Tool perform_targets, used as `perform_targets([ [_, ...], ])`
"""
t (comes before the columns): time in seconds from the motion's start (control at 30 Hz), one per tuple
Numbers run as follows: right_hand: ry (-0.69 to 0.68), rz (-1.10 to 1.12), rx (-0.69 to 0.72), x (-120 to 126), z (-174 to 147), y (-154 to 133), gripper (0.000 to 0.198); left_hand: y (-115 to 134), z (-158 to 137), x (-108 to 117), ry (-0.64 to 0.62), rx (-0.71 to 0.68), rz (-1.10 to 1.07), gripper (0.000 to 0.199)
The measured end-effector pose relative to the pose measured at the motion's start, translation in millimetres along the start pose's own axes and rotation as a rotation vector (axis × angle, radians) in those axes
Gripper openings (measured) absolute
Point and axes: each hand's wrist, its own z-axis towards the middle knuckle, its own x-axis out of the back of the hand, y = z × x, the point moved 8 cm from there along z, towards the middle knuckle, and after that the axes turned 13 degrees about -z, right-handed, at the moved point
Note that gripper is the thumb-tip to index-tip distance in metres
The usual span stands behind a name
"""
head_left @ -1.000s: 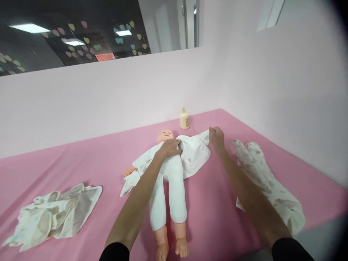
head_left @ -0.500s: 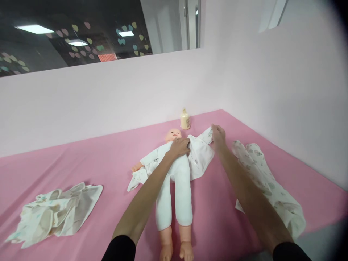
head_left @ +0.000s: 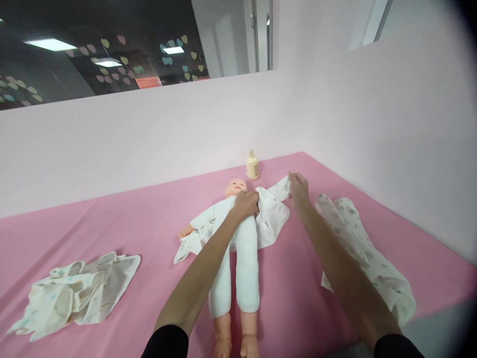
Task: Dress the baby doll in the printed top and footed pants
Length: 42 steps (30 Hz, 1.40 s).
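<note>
A baby doll [head_left: 247, 278] with a white cloth body lies on its back, feet toward me. A white printed baby shirt [head_left: 274, 219] is spread beneath it and out to its right side. My left hand [head_left: 246, 204] is closed at the doll's upper chest, gripping the shirt's edge there; its fingertips are partly hidden. With fingers pinched together, my right hand [head_left: 299, 189] holds the end of the shirt's sleeve, stretched out to the right. The doll's arm on that side is out of sight. Its other arm lies out over the shirt's other side.
A pump bottle [head_left: 253, 166] stands behind the doll's head near the wall. Crumpled printed baby clothing [head_left: 82, 291] lies at left. Printed baby trousers [head_left: 367, 253] lie at right, partly behind my forearm. The pink-covered table [head_left: 149, 219] meets white walls at the back and right.
The view has shifted slightly. Both hands keep their holds, with the sleeve still drawn out to the right. No clear movement of the doll shows.
</note>
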Motion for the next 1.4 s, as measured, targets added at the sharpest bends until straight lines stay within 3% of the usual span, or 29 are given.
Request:
perform_targets([
  [0.27,0.150,-0.209,-0.008,34.6,23.7,21.7,0.033,-17.5,-15.5,21.3,0.052,0.052,0.035,0.036],
  [0.4,0.182,-0.277,-0.026,44.6,26.3,30.2,0.035,-24.3,-22.7,20.1,0.045,0.076,0.041,0.040],
  [0.73,0.085,-0.327,-0.050,18.3,7.0,29.2,0.033,4.2,2.4,-17.3,-0.082,0.015,0.001,0.039],
  [0.93,0.059,-0.430,-0.028,14.7,4.7,22.3,0.027,2.9,7.0,-19.9,-0.096,0.019,-0.059,0.030],
  [1.0,0.054,-0.548,-0.001,13.8,2.6,17.1,0.024,-0.8,6.1,-18.2,-0.085,0.035,-0.079,0.029],
  [1.07,0.014,-0.810,0.043,9.1,-0.9,9.9,0.034,-4.1,4.8,-16.0,-0.071,0.052,-0.096,0.031],
  [1.17,-0.150,-1.217,0.039,-0.8,-7.2,9.2,0.046,-8.1,2.3,-11.5,-0.045,0.083,-0.112,0.036],
  [1.3,-0.292,-1.290,0.018,-3.5,-9.5,12.0,0.038,-10.6,-0.9,-7.5,-0.032,0.112,-0.125,0.038],
  [1.4,-0.223,-1.279,0.116,2.5,-2.9,2.4,0.032,-11.2,-2.2,-5.9,-0.030,0.116,-0.141,0.040],
])
